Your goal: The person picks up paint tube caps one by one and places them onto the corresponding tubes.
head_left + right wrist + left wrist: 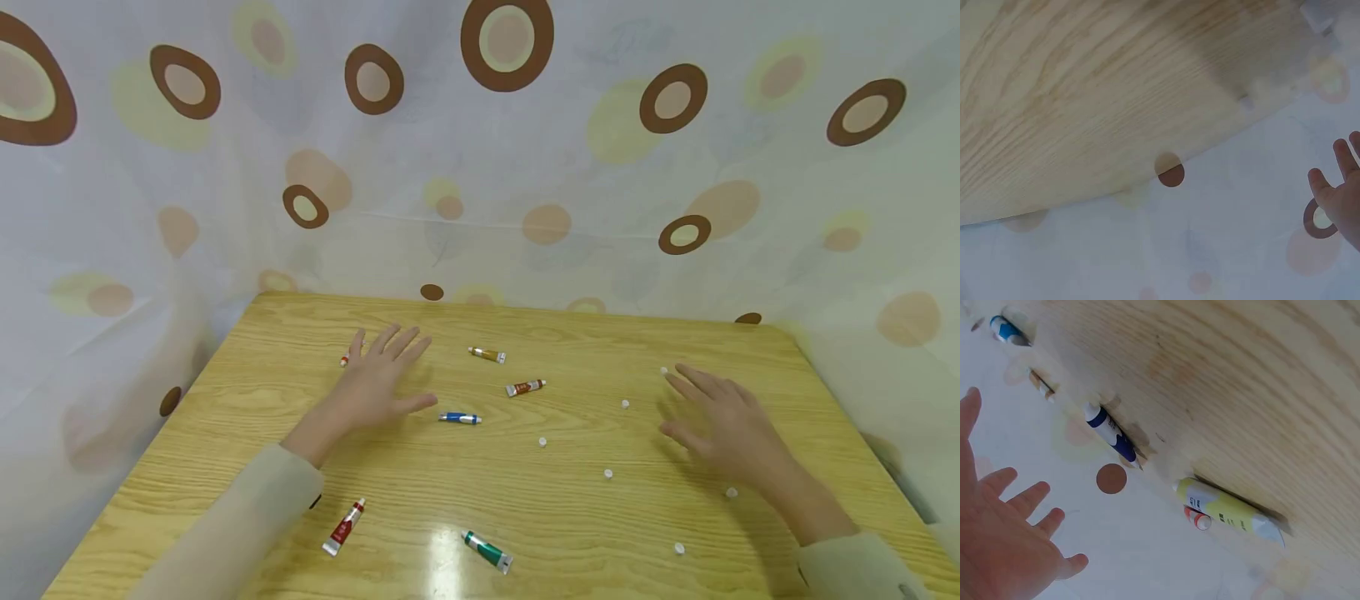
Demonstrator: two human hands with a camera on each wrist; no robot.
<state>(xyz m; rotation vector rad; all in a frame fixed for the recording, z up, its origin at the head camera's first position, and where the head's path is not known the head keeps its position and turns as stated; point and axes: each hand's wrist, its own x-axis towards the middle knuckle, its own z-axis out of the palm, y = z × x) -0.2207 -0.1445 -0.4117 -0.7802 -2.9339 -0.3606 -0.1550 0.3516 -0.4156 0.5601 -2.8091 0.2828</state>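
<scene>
In the head view my left hand (375, 383) hovers over the left of the table with fingers spread, holding nothing. Just right of its thumb lies a blue paint tube (460, 418); a mostly hidden red-capped tube (345, 360) peeks out behind its fingers. The left wrist view also has a yellow tube (1229, 509), which the head view does not show. Over the right side hangs my right hand (727, 425), fingers apart and holding nothing. Small white caps lie around it, one cap (663, 371) by its fingertips and another cap (626, 404) to its left.
Farther back are an ochre tube (487, 355) and a brown tube (525, 387). Near the front lie a dark red tube (345, 527) and a green tube (487, 552). Other white caps, such as the cap (679, 548), are scattered rightward. A patterned curtain (480, 167) surrounds the wooden table.
</scene>
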